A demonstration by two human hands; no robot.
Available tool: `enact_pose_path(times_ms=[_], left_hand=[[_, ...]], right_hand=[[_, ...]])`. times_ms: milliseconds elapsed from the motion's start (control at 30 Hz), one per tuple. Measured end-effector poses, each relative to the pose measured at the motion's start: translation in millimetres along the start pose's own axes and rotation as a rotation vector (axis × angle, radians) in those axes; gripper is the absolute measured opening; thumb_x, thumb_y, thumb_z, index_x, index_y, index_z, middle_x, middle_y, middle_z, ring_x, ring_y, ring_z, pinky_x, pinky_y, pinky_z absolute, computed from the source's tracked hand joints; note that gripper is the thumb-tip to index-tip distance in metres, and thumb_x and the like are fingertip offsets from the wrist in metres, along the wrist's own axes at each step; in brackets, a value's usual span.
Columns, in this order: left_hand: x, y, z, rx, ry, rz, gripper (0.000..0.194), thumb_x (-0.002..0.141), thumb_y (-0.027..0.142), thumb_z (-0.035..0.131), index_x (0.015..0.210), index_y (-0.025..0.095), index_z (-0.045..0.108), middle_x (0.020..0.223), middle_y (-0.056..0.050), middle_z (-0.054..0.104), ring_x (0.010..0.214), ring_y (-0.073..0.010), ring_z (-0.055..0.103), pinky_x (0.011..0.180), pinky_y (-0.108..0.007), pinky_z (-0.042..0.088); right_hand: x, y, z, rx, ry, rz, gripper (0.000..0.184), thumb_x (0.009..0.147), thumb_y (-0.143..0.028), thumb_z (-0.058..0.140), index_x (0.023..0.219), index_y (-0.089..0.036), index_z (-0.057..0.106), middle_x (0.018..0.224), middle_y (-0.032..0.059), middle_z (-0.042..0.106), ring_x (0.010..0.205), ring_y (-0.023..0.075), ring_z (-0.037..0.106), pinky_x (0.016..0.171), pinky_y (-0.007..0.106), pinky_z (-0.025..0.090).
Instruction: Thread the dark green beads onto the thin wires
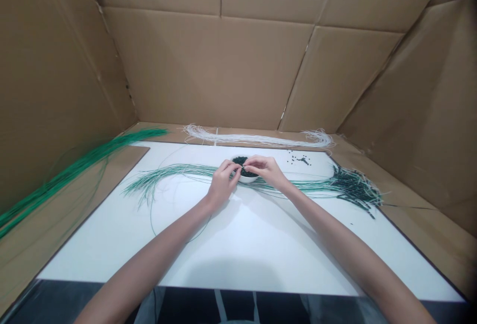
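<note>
Over a small white bowl (pixel 249 180) of dark beads (pixel 241 160), my two hands meet with their fingertips almost touching. My left hand (pixel 222 181) is closed in a pinch; a thin green wire (pixel 151 217) loops from near it under the left forearm. My right hand (pixel 267 170) also pinches at the same spot, where a tiny pale tip shows between the fingers. Whether a bead is held there is too small to tell. Behind and under the hands lies a bundle of green wires (pixel 182 169), its right end thick with dark beaded lengths (pixel 354 185).
The white board (pixel 231 249) carries loose dark beads (pixel 301 159) right of the bowl. A bundle of white wires (pixel 257 139) lies along the back. More green strands (pixel 85 162) stretch along the left side. Cardboard walls (pixel 208 65) enclose the back and both sides.
</note>
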State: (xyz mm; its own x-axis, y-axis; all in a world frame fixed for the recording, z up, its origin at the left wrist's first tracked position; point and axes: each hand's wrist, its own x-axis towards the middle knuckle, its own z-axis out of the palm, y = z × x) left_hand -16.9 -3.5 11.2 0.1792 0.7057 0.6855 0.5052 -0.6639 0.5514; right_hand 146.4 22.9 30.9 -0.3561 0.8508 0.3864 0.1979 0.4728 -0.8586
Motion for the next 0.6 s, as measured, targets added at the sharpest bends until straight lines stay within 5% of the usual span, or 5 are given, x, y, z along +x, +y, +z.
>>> enact_pose_path(times_ms=[267,600], left_hand=[[0.3,0.6,-0.3,0.002,-0.004,0.0,0.013,0.081,0.021,0.044,0.082,0.017,0.057,0.08,-0.002,0.053,0.067,-0.0087,0.049,0.063,-0.02,0.039],[-0.8,-3.6,2.3,0.011,0.015,-0.043,0.014,0.079,0.023,0.047,0.08,0.017,0.059,0.077,-0.001,0.052,0.062,-0.0079,0.048,0.059,-0.02,0.038]], right_hand=[[-0.8,-1.2,0.3,0.045,-0.015,0.008,0.018,0.068,-0.031,0.06,0.077,-0.015,0.062,0.078,0.0035,0.059,0.065,0.0115,0.055,0.064,0.026,0.047],[-0.8,-11.6,-4.7,-0.538,-0.056,-0.298,0.015,0.08,-0.023,0.046,0.078,-0.017,0.06,0.077,0.0039,0.058,0.062,0.0102,0.051,0.06,0.022,0.042]])
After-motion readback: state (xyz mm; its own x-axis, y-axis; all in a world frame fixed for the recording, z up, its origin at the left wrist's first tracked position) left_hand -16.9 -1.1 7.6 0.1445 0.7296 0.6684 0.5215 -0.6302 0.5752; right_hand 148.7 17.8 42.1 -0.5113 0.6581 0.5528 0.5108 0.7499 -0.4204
